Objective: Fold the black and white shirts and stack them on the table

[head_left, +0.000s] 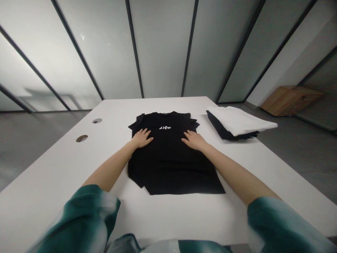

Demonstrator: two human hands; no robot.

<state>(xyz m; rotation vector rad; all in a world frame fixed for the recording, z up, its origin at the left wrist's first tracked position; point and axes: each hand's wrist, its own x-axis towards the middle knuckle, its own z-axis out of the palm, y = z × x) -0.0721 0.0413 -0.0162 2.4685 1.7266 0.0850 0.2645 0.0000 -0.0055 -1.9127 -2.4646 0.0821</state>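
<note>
A black T-shirt (171,161) with small white lettering on its chest lies spread on the white table (163,218). Its collar points away from me and its hem lies nearest me. My left hand (141,138) rests on the shirt's left side, fingers spread. On the right side my right hand (194,140) lies flat in the same way, fingers apart. Neither hand grips the cloth. The shirt's lower left corner is folded unevenly, and black cloth sticks out at both shoulders.
Folded white cloth (239,119) lies on black cloth (223,131) at the table's right edge, partly overhanging it. Two round holes, a nearer one (81,138) and a farther one (97,121), pierce the tabletop at left. A wooden cabinet (286,100) stands beyond, before frosted panels (160,49).
</note>
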